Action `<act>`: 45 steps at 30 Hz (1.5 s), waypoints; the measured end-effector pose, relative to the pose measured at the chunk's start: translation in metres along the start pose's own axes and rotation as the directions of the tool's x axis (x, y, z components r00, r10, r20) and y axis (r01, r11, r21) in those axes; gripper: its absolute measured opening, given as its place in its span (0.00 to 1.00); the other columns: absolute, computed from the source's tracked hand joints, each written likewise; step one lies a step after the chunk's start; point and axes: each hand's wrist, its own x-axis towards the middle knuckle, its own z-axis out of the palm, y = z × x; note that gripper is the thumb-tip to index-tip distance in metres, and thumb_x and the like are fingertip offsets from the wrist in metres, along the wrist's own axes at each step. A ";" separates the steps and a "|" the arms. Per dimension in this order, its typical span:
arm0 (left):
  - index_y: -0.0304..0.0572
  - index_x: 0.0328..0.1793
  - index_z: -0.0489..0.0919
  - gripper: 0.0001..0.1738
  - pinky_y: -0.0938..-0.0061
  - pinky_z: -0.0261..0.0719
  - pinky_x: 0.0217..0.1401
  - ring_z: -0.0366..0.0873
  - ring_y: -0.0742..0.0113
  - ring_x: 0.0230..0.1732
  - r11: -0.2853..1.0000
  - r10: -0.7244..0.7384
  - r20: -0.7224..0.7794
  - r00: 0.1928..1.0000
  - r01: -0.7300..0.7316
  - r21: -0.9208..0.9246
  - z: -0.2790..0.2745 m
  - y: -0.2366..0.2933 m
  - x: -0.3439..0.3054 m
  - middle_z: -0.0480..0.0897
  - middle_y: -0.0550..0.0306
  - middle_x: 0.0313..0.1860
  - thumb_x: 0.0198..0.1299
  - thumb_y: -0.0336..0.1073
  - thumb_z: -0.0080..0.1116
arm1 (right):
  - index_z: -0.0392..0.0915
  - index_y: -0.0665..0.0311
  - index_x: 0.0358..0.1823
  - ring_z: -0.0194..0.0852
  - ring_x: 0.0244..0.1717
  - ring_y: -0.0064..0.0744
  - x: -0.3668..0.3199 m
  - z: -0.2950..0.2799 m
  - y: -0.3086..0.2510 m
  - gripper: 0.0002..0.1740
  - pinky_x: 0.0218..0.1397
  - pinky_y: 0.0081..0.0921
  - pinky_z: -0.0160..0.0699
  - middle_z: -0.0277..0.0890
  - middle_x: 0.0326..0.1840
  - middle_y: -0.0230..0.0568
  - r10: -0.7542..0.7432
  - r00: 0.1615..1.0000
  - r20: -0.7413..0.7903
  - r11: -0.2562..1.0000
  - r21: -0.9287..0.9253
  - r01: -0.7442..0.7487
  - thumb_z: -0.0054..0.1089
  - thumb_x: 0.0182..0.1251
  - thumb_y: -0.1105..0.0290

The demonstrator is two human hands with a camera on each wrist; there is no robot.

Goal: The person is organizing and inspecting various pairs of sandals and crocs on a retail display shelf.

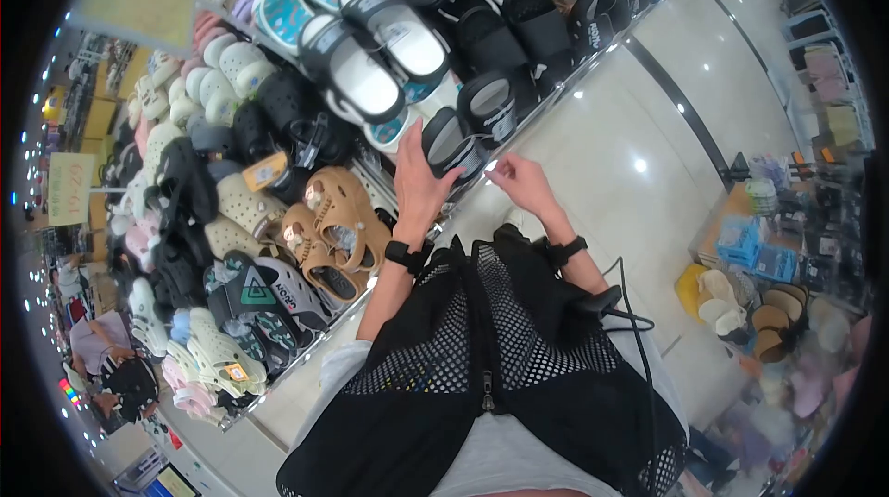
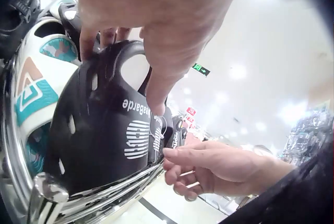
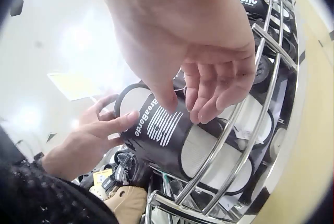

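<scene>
A pair of black slide sandals (image 1: 446, 143) with grey insoles and white striped lettering stands at the rack's front edge. My left hand (image 1: 424, 187) grips one of them, thumb on its printed strap (image 3: 162, 122) and fingers behind it, as the left wrist view shows. Before the sandals is my right hand (image 1: 526, 184), its fingers loosely curled and the thumb apart from them. Its fingertips are close to a thin loop (image 2: 164, 127) at the straps. White-and-teal slides (image 2: 39, 88) stand beside the held sandal.
A chrome rail (image 3: 216, 143) runs along the rack's front. Tan clogs (image 1: 344, 219) and black-and-white slides (image 1: 352, 71) lie around the pair. To the right is a tiled floor (image 1: 639, 126), with hats (image 1: 778, 316) beyond.
</scene>
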 end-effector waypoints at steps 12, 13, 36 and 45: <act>0.42 0.77 0.67 0.54 0.58 0.76 0.69 0.76 0.44 0.68 0.920 -0.380 -0.008 0.925 0.379 0.096 0.028 0.014 0.008 0.77 0.43 0.67 0.42 0.32 0.85 | 0.84 0.69 0.43 0.87 0.33 0.30 -0.020 -0.085 0.121 0.16 0.41 0.28 0.84 0.87 0.33 0.42 0.182 0.955 0.232 0.957 0.180 -0.226 0.69 0.70 0.61; 0.41 0.74 0.70 0.52 0.58 0.77 0.66 0.78 0.44 0.65 0.909 -0.401 -0.069 0.913 0.406 0.095 0.033 0.013 0.005 0.79 0.44 0.65 0.40 0.33 0.86 | 0.84 0.69 0.44 0.86 0.32 0.30 -0.019 -0.089 0.121 0.15 0.41 0.27 0.84 0.87 0.33 0.42 0.215 0.950 0.227 0.953 0.165 -0.255 0.68 0.70 0.61; 0.36 0.78 0.66 0.50 0.52 0.57 0.80 0.60 0.42 0.78 0.977 0.037 -0.123 0.992 -0.010 0.213 0.097 0.099 0.104 0.67 0.43 0.78 0.51 0.39 0.81 | 0.82 0.69 0.48 0.85 0.35 0.26 0.082 -0.204 0.128 0.15 0.41 0.26 0.84 0.87 0.34 0.40 0.148 0.980 0.133 0.960 0.220 -0.174 0.68 0.71 0.63; 0.39 0.75 0.69 0.46 0.48 0.55 0.86 0.60 0.39 0.81 0.992 0.067 0.039 0.997 -0.071 0.103 0.178 0.132 0.239 0.72 0.46 0.74 0.48 0.31 0.79 | 0.81 0.67 0.52 0.83 0.35 0.26 0.176 -0.307 0.087 0.16 0.42 0.26 0.82 0.86 0.36 0.40 0.079 0.997 0.005 0.993 0.083 -0.079 0.69 0.71 0.64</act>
